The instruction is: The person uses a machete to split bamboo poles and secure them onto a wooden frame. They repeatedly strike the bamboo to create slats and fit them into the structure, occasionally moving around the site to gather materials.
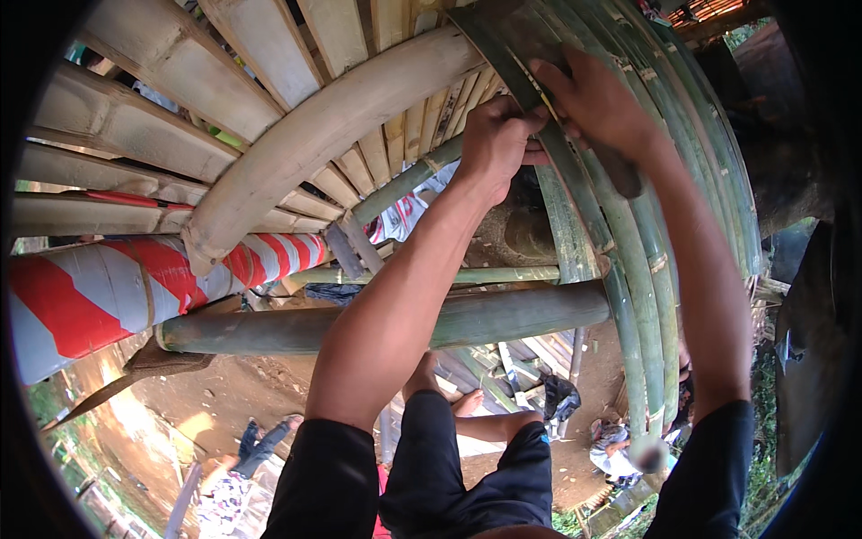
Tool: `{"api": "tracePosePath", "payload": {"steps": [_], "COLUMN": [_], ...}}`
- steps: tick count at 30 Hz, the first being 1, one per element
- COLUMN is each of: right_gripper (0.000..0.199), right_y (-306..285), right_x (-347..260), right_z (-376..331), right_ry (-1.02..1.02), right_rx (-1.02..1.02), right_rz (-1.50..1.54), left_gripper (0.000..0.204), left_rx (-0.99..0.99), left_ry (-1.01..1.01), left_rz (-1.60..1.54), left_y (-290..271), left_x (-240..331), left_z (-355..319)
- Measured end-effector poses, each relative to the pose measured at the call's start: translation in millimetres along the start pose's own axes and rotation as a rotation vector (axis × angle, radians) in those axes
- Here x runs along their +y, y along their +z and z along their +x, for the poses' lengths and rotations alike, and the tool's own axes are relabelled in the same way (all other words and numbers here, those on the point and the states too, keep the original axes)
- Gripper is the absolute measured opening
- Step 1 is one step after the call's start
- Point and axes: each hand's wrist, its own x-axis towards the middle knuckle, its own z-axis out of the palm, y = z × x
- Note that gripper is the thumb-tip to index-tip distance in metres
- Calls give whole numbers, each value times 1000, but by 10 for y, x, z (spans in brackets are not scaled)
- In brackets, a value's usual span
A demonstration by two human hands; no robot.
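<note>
Sitting high on a bamboo frame, the person shows dark shorts and a bare foot nearest the camera, with both forearms rising from dark sleeves toward the work overhead. The left hand is closed in a tight grip around a green bamboo strip, knuckles toward the camera, at the point where the strip passes a thinner green cross pole. The right hand sits just beside it and slightly higher, fingers folded over the same bundle of green bamboo strips; what, if anything, lies inside its palm cannot be told. The gripped strip's long axis runs from top centre down to lower right, curving with the bundle, so it continues below and to the right of both hands, closer to the right arm. A thick green pole crosses horizontally below the forearms. Farther left, a pale thick bamboo beam slants across split pale slats, and a red-and-white striped post lies beneath. Bare earth lies far below.
</note>
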Motion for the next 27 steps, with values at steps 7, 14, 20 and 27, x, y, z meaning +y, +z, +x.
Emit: {"api": "tracePosePath", "payload": {"steps": [7, 14, 20, 27], "right_gripper": [45, 46, 49, 51], "right_y": [-107, -524, -1021, -923], "right_x": [-60, 94, 1457, 2118], "right_z": [74, -726, -1397, -1231], "right_ry": [18, 166, 173, 359], "right_rx": [-25, 213, 458, 421], "right_rz": [-14, 78, -524, -682], "left_gripper": [17, 18, 25, 21], "left_rx": [-29, 77, -23, -62], "left_ry": [23, 17, 5, 39], "left_rz": [-3, 49, 48, 44], "left_y": [32, -110, -39, -138], "left_x": [-29, -53, -73, -92], "left_z": [10, 59, 101, 152]}}
